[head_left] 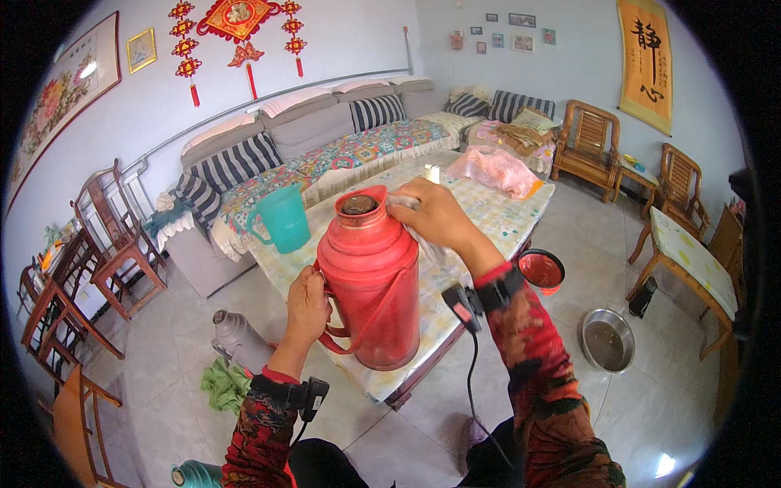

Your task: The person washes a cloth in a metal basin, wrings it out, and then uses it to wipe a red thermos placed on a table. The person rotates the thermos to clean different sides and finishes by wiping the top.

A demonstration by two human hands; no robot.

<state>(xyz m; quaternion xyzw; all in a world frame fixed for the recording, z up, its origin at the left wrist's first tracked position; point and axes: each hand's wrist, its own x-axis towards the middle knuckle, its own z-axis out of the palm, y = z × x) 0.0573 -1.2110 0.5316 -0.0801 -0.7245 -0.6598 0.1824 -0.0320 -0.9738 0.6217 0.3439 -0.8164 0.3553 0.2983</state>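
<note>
A big red thermos flask (368, 285) stands upright at the near end of the table (464, 236), which has a pale checked cover. Its spout faces up, with a dark round stopper (358, 205) in the mouth. My left hand (307, 302) is closed round the flask's side handle. At the spout, my right hand (435, 213) pinches a whitish cloth (425, 242) against the rim, and part of the cloth hangs down beside the flask. Behind the flask to the left is a teal plastic jug (281, 220).
A grey flask (241, 337) and a green cloth (225, 385) are on the floor at left, a teal flask (195, 474) nearer. Right of the table are a red bucket (542, 271) and a metal basin (607, 340). A pink cloth (496, 171) covers something on the table's far end.
</note>
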